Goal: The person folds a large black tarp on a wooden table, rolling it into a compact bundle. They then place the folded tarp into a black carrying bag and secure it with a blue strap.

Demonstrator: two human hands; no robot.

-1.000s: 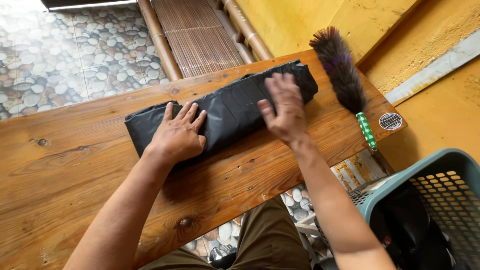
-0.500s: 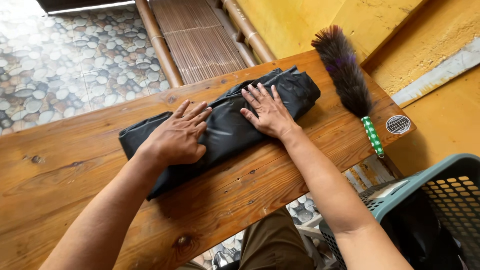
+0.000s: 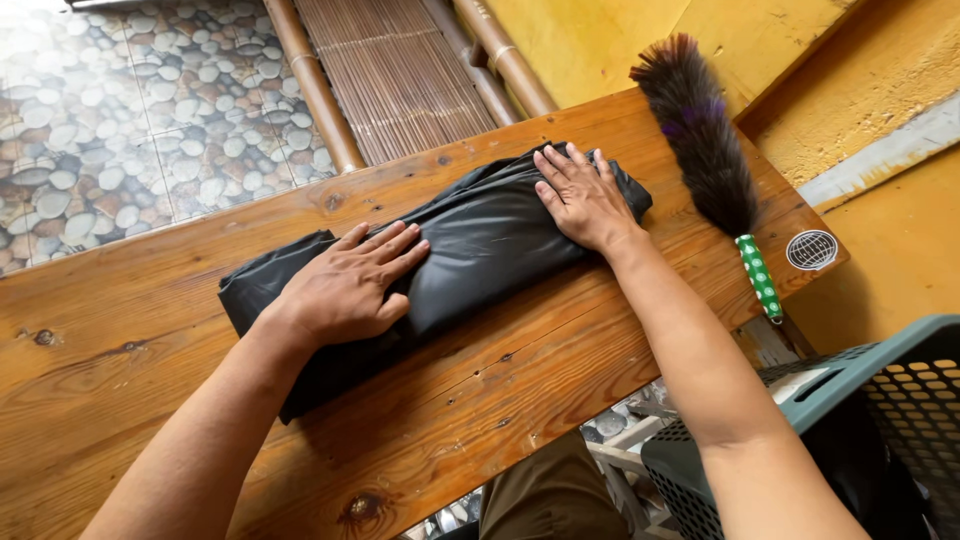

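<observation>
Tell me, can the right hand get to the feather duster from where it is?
Probably yes. The right hand lies flat on the black cloth, and the feather duster lies just beside it on the wooden table, with nothing between them.

Bare forearms (no sleeves), olive-brown trousers (image 3: 550, 495).

laundry basket (image 3: 860, 400) cut off at right edge, contents dark

A knotty wooden counter (image 3: 560, 400) runs across the view. Beyond it lies a pebble-patterned tiled floor (image 3: 110, 120), brightly lit, beside a bamboo mat (image 3: 400, 75) framed by poles. Yellow walls (image 3: 600, 40) stand at right. A teal basket (image 3: 850, 420) sits low right.
</observation>
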